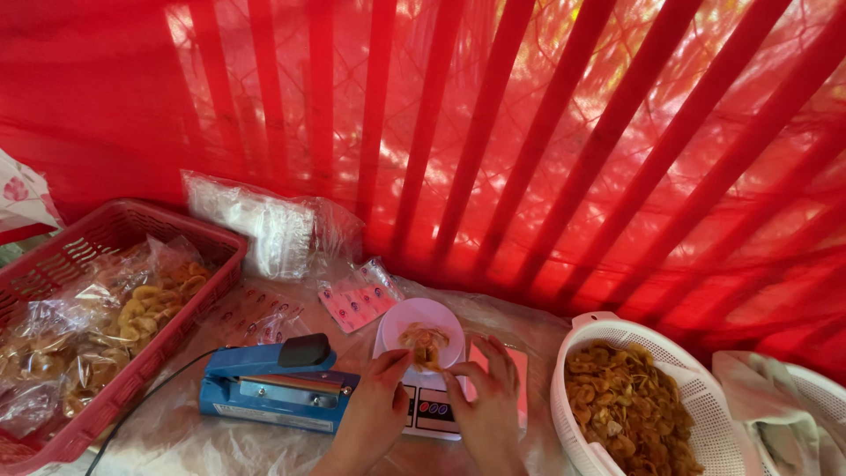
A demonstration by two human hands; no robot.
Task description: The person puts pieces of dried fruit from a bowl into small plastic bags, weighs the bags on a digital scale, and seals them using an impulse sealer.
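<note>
Both hands at lower centre: left hand [374, 410] fingers pinch a fried snack [426, 353] over the pink bowl [421, 330] on the kitchen scale [438, 412]; right hand [487, 397] fingers curl narrow beside it, holding nothing I can see. A nudge could tip that bowl, scattering chips toward the blue heat sealer [273, 385].
</note>
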